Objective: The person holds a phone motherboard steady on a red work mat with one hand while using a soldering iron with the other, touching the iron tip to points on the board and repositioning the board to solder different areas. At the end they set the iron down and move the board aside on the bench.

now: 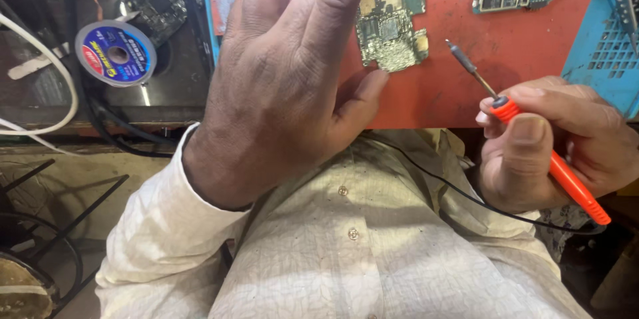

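Spool: a round roll (115, 53) with a blue label sits at 9 o'clock from your left hand, well apart.
Left hand: your left hand (283, 86) is raised, fingers spread wide, holding nothing.
Board: a small green circuit board (390, 24) lies on the red mat (506, 39), at 2 o'clock from that hand, near the thumb.
Right hand: your right hand (556, 143) grips an orange soldering iron (532, 139); its tip points to 11 o'clock, toward the board, not touching it.

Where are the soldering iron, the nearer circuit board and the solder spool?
soldering iron (562, 172), head view, orange handle.
nearer circuit board (389, 26), head view, middle of board.
solder spool (115, 53), head view, face of spool.
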{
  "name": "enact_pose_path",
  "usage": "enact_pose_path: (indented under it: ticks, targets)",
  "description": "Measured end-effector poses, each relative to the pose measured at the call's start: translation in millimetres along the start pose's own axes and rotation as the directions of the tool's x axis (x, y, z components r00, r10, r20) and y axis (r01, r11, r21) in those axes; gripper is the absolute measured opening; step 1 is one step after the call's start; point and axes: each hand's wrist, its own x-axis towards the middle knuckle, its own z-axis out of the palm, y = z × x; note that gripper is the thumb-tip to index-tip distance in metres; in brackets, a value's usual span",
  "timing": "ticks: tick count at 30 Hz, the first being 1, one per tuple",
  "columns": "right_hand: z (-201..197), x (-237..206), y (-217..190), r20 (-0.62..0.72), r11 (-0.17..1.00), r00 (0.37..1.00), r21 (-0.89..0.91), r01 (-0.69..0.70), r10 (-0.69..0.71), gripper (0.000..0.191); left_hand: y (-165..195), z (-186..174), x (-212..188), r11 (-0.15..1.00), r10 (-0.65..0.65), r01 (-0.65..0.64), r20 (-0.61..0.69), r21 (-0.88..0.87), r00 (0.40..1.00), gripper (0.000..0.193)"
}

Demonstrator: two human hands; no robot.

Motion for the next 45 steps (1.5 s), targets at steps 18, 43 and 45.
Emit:
enact_pose_path:
  ticks: [18, 43, 45]
  targets:
    - [17.6, 30.4, -32.6, 0.293, 0.967, 0.956, -0.248, 0.055, 0.021, 0.021, 4.4, 10.8, -7.3, 0.992, -0.09, 0.084, -0.076, -0.09, 0.993, 0.084]
    - [32.1, 52.0, -27.0, 0.473, 0.945, 0.874, -0.223, 0.24, -0.11, 0.022, -4.3, 7.4, -21.2, 0.988, -0.112, 0.098, -0.114, -0.119, 0.987, 0.082]
    - [33.6, 52.3, -26.9, 0.467, 0.946, 0.877, -0.217, 0.24, -0.116, 0.022, -3.9, 6.9, -21.2, 0.987, -0.115, 0.101, -0.111, -0.122, 0.987, 0.082]
